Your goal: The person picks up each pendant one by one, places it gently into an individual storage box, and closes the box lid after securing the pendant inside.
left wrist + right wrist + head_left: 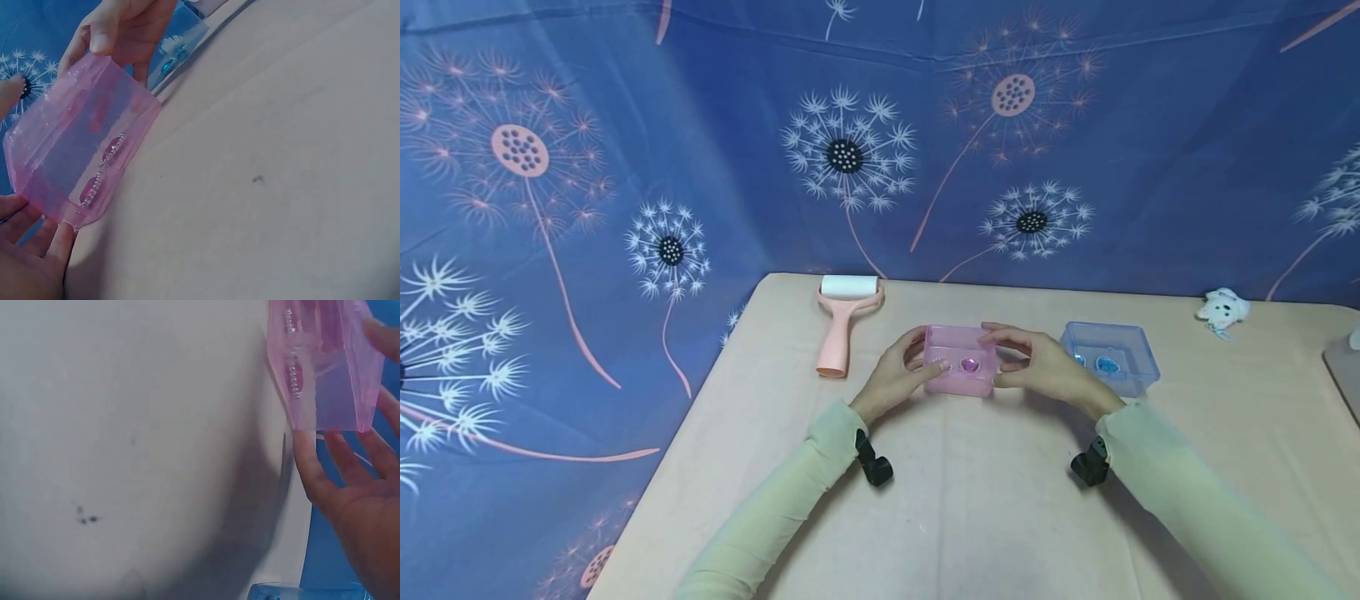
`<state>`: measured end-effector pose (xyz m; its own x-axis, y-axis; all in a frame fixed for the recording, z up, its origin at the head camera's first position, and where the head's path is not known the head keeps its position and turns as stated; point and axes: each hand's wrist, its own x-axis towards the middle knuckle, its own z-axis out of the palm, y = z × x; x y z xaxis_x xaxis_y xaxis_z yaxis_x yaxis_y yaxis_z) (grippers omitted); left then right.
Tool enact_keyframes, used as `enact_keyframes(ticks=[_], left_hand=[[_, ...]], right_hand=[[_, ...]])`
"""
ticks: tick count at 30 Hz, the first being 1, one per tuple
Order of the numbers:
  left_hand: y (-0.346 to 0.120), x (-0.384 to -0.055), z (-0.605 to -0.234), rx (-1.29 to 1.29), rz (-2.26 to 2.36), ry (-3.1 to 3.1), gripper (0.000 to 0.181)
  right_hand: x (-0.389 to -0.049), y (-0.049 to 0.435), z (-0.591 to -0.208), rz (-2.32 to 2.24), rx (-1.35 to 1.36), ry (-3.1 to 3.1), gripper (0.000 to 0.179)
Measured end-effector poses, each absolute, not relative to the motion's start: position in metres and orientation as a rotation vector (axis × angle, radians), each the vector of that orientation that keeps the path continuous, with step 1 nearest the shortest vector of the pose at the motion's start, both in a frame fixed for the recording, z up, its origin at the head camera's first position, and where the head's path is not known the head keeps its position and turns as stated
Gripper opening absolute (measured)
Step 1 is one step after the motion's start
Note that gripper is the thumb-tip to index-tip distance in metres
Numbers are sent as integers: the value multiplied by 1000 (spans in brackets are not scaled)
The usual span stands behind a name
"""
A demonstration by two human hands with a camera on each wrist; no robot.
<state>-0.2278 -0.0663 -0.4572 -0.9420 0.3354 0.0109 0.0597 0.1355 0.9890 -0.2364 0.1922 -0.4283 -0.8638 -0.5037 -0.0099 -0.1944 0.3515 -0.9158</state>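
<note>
Between both hands is a see-through pink plastic box (958, 386), gripped at its two sides. The left hand (891, 375) holds its left side, thumb at the near corner and fingers round the far side. On the right side, the right hand (1048, 367) holds the box between thumb and fingers, with fingertips at the upper rim. Two pink jewelled pieces (112, 151) edged with small clear stones show through the box wall. Just beyond the right hand sits a blue see-through box (1138, 379) with blue jewelled pieces (1107, 365) in it.
A pink-handled lint roller (837, 333) with a white roll lies left of the hands. At the back right is a small white plush toy (1223, 308). A grey object (1347, 371) is cut off at the right edge. Blue dandelion-print cloth (737, 125) hangs behind the table (985, 500).
</note>
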Motion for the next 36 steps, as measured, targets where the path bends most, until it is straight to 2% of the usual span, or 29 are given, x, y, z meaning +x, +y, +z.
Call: enact_keyframes(ticks=[5, 31, 36], left_hand=[[-66, -227, -457, 375, 1918, 2193, 73], [-63, -225, -459, 377, 1920, 2143, 78], [-62, -224, -449, 456, 1809, 2414, 84]], right_hand=[[-233, 188, -430, -1531, -627, 2345, 64], [-223, 178, -432, -1592, -485, 2414, 60], [-222, 181, -424, -1451, -560, 2555, 69]])
